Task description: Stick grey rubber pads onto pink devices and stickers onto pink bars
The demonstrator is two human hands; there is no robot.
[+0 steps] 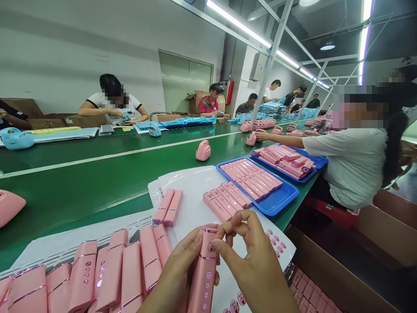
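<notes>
Head view, inspection items:

1. Counter (97,191): smooth green belt surface with a white line along it.
2. Blue plastic tray (282,201): shallow and rimmed, carrying glossy pink bars in tight rows.
3. White sheet (192,184): thin and slightly glossy, lying on the counter, with two loose pink bars on it.
4. Pink device (204,282): elongated, round-edged plastic bar with a chrome band and a column of small round buttons, held tilted above the white sheet.
5. Left hand (172,274): grip closed around the device's body.
6. Right hand (256,265): curled fingers (228,228) at the device's top end; grip state cannot be told.
</notes>
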